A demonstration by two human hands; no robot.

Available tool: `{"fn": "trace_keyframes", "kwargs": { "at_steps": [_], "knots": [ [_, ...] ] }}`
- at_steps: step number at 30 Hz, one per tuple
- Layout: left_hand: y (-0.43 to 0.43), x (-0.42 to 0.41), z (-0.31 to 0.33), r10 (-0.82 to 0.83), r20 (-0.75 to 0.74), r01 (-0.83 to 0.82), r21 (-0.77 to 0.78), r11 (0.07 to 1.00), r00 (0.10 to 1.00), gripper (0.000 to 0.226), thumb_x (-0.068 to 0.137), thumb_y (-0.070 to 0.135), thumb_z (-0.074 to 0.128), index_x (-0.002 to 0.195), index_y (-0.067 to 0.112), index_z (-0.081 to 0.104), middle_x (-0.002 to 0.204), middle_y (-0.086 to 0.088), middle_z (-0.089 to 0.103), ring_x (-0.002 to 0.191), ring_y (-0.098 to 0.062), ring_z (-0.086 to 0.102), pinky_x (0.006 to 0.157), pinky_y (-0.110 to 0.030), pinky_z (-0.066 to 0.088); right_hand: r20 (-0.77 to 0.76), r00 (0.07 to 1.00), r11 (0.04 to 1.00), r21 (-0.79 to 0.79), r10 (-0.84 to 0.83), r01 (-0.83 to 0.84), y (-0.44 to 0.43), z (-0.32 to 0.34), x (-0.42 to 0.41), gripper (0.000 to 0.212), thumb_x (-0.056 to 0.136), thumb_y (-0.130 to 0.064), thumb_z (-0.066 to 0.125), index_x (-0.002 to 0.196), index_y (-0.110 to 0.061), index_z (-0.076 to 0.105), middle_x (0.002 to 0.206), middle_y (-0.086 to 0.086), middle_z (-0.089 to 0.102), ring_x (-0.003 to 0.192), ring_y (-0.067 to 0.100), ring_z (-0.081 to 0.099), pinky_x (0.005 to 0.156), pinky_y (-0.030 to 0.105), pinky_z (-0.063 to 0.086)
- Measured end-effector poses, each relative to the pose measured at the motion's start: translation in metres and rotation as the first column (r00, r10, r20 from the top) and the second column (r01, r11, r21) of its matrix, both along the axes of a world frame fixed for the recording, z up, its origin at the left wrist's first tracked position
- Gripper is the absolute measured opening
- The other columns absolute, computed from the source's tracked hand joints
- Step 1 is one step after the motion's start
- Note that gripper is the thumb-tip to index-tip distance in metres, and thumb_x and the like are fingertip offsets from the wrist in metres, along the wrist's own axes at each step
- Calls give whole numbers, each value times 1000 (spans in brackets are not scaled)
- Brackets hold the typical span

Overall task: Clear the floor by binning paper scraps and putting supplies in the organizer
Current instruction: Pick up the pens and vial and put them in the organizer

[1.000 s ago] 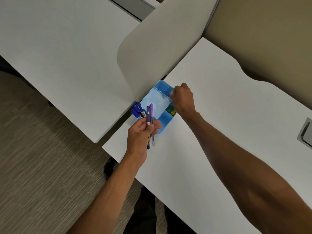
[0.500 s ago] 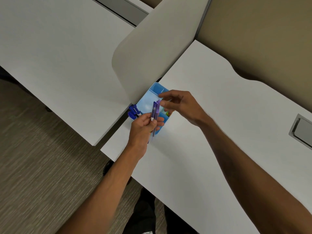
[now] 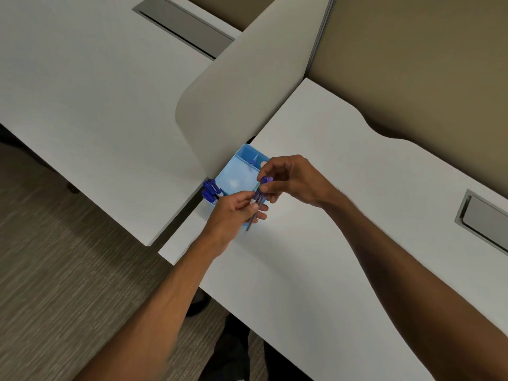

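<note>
A light blue desk organizer [image 3: 237,171] sits on the white desk against the divider panel. Blue markers [image 3: 210,190] stand in its near left compartment. My left hand [image 3: 233,213] holds a pair of purple pens [image 3: 257,199] upright over the organizer's front edge. My right hand [image 3: 288,180] pinches the top of one of these pens with thumb and fingers. A small blue item lies in the far compartment. The organizer's right side is hidden behind my hands.
The white desk [image 3: 330,215] has a grey cable hatch [image 3: 483,218] at the right. A curved grey divider panel [image 3: 247,100] separates it from a second white desk [image 3: 82,92]. Carpet floor [image 3: 55,284] lies at the lower left.
My right hand left the organizer's far compartment and came back to grip the top of the pens in my left hand. The view shifted slightly.
</note>
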State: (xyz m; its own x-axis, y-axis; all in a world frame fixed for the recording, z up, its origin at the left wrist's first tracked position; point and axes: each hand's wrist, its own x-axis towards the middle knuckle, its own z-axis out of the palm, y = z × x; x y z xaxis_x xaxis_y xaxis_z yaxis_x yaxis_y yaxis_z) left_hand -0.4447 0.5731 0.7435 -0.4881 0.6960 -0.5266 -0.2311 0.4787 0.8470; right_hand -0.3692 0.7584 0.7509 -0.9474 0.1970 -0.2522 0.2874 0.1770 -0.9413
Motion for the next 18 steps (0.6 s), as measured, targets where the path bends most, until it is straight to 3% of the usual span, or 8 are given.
{"fn": "trace_keyframes", "kwargs": {
  "at_steps": [5,9,11,15,18],
  "knots": [
    [4,-8,-1,96,-92,-96,6,995,991,32,96,15,62,127,9,66,119,-9,73,113,-21,69,101,-36,54,-11,993,992,40,-115,115,8,9,-4,20,85,-6,75,98,6,68,93,25,74,78,38,74,68,28,63],
    [1,-15,-6,309,-148,-296,99,950,940,36,97,16,63,133,14,61,130,-2,67,122,-13,62,89,-12,53,-85,949,948,72,-305,311,24,16,-8,22,84,-2,75,100,11,67,90,28,73,72,37,72,67,32,64],
    [-3,-16,-10,354,-257,-334,118,935,899,37,99,17,60,136,17,58,135,1,64,124,-11,59,87,-3,48,-127,903,903,80,-411,422,32,17,-12,22,85,0,73,102,12,66,89,28,73,70,34,73,69,35,64],
    [-10,-12,-16,266,-530,-262,84,961,806,46,100,28,56,144,21,48,141,2,55,122,-5,52,96,-8,45,-190,813,796,175,-550,580,43,7,-24,19,87,-6,73,103,3,69,87,15,75,69,19,76,66,22,61],
    [-15,-8,-25,89,-721,-128,0,992,688,59,100,41,50,153,18,35,155,-3,42,138,-11,40,108,-7,26,-208,799,752,271,-564,601,44,-5,-37,15,89,-10,72,103,-4,68,84,4,73,67,10,74,65,16,59]
  ]
}}
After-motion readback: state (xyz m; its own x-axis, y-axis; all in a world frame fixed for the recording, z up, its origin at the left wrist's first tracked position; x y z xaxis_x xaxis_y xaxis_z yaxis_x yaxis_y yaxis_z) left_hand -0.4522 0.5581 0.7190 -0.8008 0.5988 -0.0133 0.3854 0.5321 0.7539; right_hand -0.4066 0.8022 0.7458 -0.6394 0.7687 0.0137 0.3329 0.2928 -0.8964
